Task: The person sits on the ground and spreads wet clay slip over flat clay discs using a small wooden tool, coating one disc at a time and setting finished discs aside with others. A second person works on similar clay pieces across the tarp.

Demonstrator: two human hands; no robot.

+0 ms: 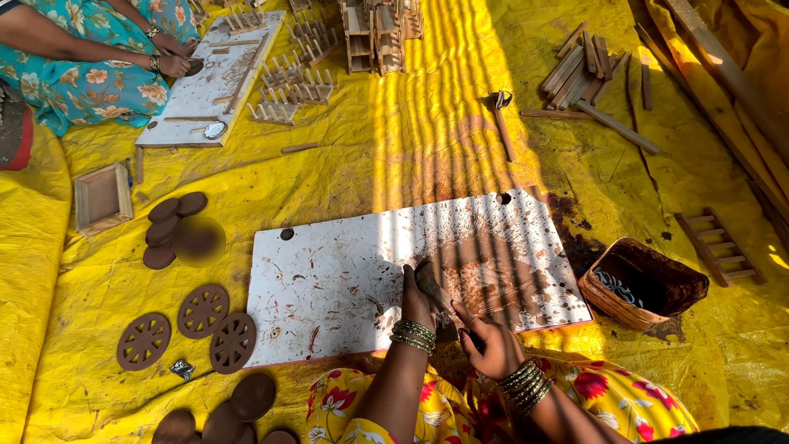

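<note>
1. Yellow sheet (427,140) on the ground: it carries everything we list; its folds are uneven, so any board laid on it could rock under pressure.
2. White board (345,271): our work surface, flat in front of our knees, stained brown on its right half. We judge that hard pressing near an edge could tip it.
3. Second white board (197,94): far left, where another person's hand (174,64) works.
4. Basket (645,284): just right of our board, dark inside. A stray elbow could knock it.
5. Wooden frames (288,86) and sticks (579,70): well apart, toward the top.
6. Clay wheels (203,311): three spoked discs left of our board, with plain clay discs (168,230) above and below them. They look thin; a shifting knee could crack them.
7. Left hand (419,300): closed around a lump of clay (429,279), pressed to the board near its lower middle. Too much force could smear or tear it.
8. Right hand (489,345): curled at the board's near edge, touching the same lump from below; we cannot tell what else it grips.
</note>
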